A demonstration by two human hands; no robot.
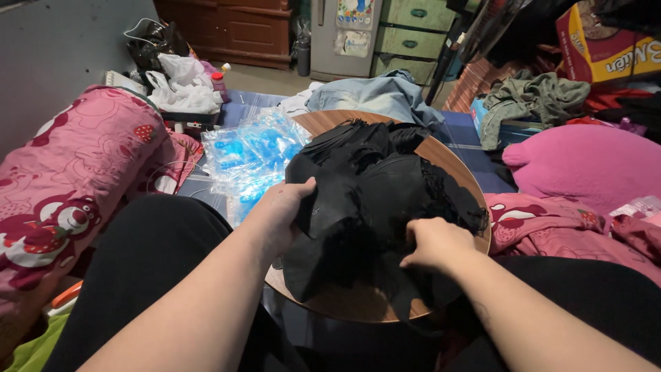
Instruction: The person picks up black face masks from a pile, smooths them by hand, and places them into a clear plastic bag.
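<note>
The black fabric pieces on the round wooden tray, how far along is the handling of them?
Done: nothing clearly; no separate finished stack shows. In hand: the left hand grips the left edge of the black fabric pile, and the right hand presses its front, on the round wooden tray. Left: the pile looks heaped and unsorted. The clear plastic bags beside the tray lie untouched.

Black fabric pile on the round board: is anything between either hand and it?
Nothing visible. The left hand grips the black fabric pile at its left edge, and the right hand presses on its near side, over the round wooden board.
</note>
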